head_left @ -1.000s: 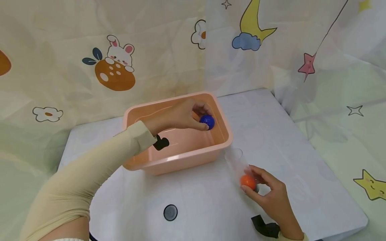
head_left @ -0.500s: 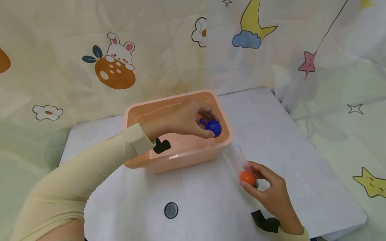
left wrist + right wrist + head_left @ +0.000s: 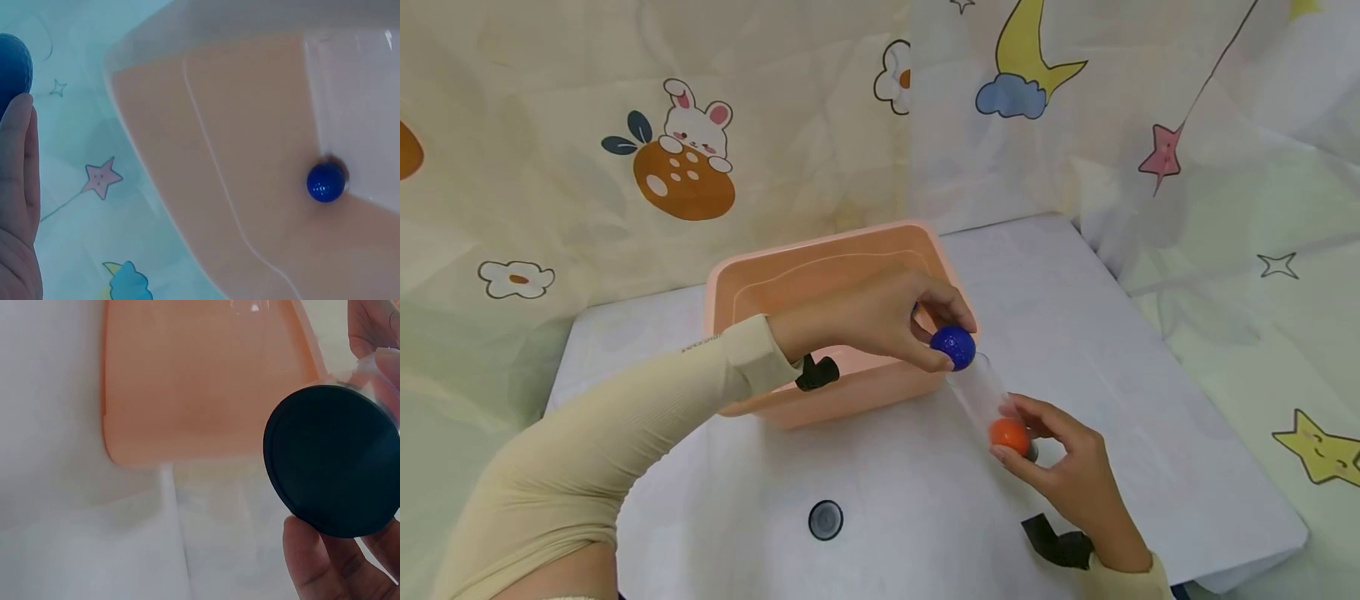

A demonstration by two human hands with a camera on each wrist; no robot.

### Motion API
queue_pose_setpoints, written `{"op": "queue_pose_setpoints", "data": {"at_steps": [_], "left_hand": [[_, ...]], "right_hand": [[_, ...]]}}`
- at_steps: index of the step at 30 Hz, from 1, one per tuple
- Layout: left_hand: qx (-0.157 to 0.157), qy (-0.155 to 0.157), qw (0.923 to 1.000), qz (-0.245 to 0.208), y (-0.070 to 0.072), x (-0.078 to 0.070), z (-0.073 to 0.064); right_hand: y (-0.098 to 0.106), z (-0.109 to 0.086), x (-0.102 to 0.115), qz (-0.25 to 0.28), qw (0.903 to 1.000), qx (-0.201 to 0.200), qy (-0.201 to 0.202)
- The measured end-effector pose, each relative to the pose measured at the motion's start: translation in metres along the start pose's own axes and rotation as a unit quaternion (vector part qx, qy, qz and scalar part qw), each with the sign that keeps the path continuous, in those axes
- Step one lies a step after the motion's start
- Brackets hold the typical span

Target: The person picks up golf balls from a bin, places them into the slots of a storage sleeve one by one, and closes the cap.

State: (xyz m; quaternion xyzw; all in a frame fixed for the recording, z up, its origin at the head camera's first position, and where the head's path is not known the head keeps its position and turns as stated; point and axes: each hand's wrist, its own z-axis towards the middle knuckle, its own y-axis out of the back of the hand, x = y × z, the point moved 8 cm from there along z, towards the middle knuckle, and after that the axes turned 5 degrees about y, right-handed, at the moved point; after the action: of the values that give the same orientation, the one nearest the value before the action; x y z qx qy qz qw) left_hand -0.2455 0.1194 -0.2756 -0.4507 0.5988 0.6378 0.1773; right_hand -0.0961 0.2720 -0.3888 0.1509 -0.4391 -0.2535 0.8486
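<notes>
Between thumb and fingers my left hand (image 3: 898,321) pinches a dimpled blue ball (image 3: 953,347), which looks like a golf ball. That ball is right at the upper mouth of a clear tube (image 3: 973,390); whether it touches the rim I cannot tell. Low on the tilted tube, my right hand (image 3: 1071,471) grips it near its closed end. An orange ball (image 3: 1009,436) lies inside at the bottom. The right wrist view shows the tube's dark round end cap (image 3: 334,462). Down in a corner of the pink basin, the left wrist view shows another blue ball (image 3: 325,182).
The pink basin (image 3: 842,400) stands behind the tube, partly under my left forearm. A dark round lid (image 3: 826,520) lies on the white-covered table (image 3: 737,500) at the front. A printed cloth backdrop (image 3: 820,125) hangs behind and at the sides.
My left hand has carried the blue ball out of the basin, rightward and towards me, to the tube's mouth. My right hand has shifted slightly up and left with the tube.
</notes>
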Motion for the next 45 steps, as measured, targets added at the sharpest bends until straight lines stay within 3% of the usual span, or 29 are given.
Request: {"op": "queue_pose_setpoints", "data": {"at_steps": [7, 14, 21, 27, 35, 40, 45], "left_hand": [[0.033, -0.011, 0.9994, 0.0, -0.015, -0.004, 0.006], [0.023, -0.019, 0.9994, -0.017, -0.017, -0.004, 0.009], [0.023, -0.02, 0.9994, -0.019, -0.015, -0.004, 0.009], [0.015, -0.01, 0.9998, -0.002, -0.004, -0.002, 0.006], [-0.036, -0.011, 0.9993, 0.005, 0.017, 0.007, 0.003], [-0.059, 0.016, 0.9979, -0.019, 0.028, 0.017, 0.004], [-0.089, 0.038, 0.992, -0.081, 0.041, 0.034, 0.004]], "right_hand": [[-0.001, 0.004, 0.004, 0.018, 0.9998, 0.002, 0.005], [0.0, 0.006, 0.006, 0.041, 0.9989, -0.004, 0.02], [-0.003, 0.005, 0.002, 0.033, 0.9994, 0.006, 0.004], [-0.004, 0.002, -0.001, 0.029, 0.9995, 0.007, -0.008], [-0.006, -0.002, -0.006, 0.015, 0.9996, 0.011, -0.021], [-0.008, -0.004, -0.008, 0.014, 0.9995, 0.013, -0.026], [-0.01, -0.007, -0.009, 0.009, 0.9993, 0.013, -0.034]]}}
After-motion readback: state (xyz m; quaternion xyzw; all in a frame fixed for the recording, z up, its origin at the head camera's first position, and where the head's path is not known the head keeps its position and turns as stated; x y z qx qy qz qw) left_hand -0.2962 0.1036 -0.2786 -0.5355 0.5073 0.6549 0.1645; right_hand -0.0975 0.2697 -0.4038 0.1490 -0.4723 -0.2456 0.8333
